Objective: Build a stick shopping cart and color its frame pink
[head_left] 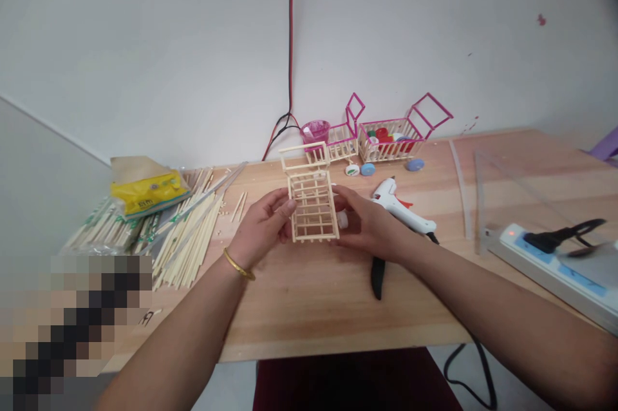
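A small cart-shaped frame of pale wooden sticks (313, 203) is held just above the wooden table (309, 295), between both hands. My left hand (261, 225) grips its left side with thumb and fingers closed on the sticks. My right hand (369, 223) holds its right side, fingers curled round the frame; something small and white shows at those fingers. A gold bangle sits on my left wrist.
A white glue gun (403, 208) lies right of my hands, its black cord running off the front edge. Loose sticks (186, 237) and a yellow packet (147, 191) lie left. Pink stick carts (389, 134) with bottle caps stand by the wall. A power strip (550, 263) lies right.
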Demonstrator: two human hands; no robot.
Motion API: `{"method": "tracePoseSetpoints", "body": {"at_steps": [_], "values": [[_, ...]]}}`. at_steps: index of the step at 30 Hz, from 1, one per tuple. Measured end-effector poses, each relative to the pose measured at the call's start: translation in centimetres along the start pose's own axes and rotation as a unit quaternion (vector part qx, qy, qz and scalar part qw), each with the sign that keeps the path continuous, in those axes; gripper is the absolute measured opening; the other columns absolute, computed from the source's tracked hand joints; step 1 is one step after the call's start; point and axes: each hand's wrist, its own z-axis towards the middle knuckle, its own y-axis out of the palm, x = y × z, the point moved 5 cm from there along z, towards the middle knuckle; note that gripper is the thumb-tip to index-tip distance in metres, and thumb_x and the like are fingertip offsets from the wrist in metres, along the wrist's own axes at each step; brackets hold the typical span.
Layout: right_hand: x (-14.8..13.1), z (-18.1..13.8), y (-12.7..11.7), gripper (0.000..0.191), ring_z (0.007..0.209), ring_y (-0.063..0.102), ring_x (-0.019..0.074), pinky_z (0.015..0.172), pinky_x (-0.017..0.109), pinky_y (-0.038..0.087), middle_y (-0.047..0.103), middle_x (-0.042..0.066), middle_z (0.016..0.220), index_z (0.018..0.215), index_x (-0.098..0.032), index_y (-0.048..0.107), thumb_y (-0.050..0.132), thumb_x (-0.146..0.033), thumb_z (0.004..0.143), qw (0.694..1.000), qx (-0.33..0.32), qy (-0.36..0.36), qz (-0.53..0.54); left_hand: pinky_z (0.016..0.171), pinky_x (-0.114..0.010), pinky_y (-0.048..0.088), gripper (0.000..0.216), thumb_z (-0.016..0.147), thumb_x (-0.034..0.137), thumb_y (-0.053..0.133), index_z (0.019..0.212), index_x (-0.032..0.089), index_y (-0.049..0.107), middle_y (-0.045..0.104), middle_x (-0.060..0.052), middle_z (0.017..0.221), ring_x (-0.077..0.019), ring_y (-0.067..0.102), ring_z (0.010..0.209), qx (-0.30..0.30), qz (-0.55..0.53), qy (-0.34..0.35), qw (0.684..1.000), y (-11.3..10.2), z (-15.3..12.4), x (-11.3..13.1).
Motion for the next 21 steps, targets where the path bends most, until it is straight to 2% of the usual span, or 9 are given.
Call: {"method": "tracePoseSetpoints", "body": {"at_steps": [4,9,11,16,21], "values": [[-0.33,-0.12,-0.09,0.081,0.116,0.061,0.0268,0.096,0.044,0.05,0.064,0.01,0.125,0.145,-0.026,0.035,0.075,-0.028,0.075,1.0,-0.005,-0.009,0.007,0.043,-0.021,0.043,0.058,0.081,0.049,0.069,0.125,0.013,0.056,0.064,-0.004,0.088,-0.0071,0.051,0.05,0.006,-0.009,0.004,1.0,0.05,-0.16,0.24],[-0.22,-0.16,-0.24,0.084,0.121,0.059,0.0264,0.1,0.044,0.048,0.063,0.011,0.13,0.146,-0.025,0.032,0.077,-0.03,0.075,1.0,-0.019,-0.011,0.013,0.044,-0.021,0.044,0.05,0.083,0.046,0.067,0.122,0.016,0.059,0.066,-0.007,0.1,-0.0059,0.051,0.051,-0.012,-0.008,0.013,1.0,0.2,-0.11,0.13],[-0.22,-0.13,-0.32,0.084,0.121,0.058,0.0271,0.101,0.045,0.048,0.063,0.011,0.131,0.146,-0.026,0.032,0.077,-0.03,0.075,1.0,-0.023,-0.01,0.011,0.044,-0.021,0.045,0.05,0.084,0.045,0.068,0.123,0.016,0.058,0.066,-0.006,0.096,-0.0061,0.051,0.05,-0.015,-0.004,0.01,1.0,0.2,-0.07,0.01],[-0.24,-0.08,-0.33,0.084,0.119,0.061,0.0285,0.099,0.047,0.05,0.064,0.01,0.13,0.146,-0.027,0.033,0.077,-0.028,0.074,1.0,-0.029,0.001,0.005,0.045,-0.022,0.045,0.054,0.082,0.045,0.068,0.124,0.013,0.056,0.063,0.0,0.074,-0.0088,0.052,0.049,-0.016,-0.002,0.011,1.0,0.26,-0.18,0.27],[-0.48,-0.05,-0.17,0.08,0.118,0.062,0.0254,0.099,0.043,0.051,0.065,0.009,0.13,0.146,-0.028,0.032,0.074,-0.025,0.078,0.999,-0.04,-0.014,0.029,0.046,-0.022,0.044,0.057,0.081,0.045,0.07,0.124,0.013,0.055,0.063,-0.001,0.079,-0.0084,0.053,0.05,-0.01,-0.003,0.004,1.0,0.33,-0.26,0.37]]}}
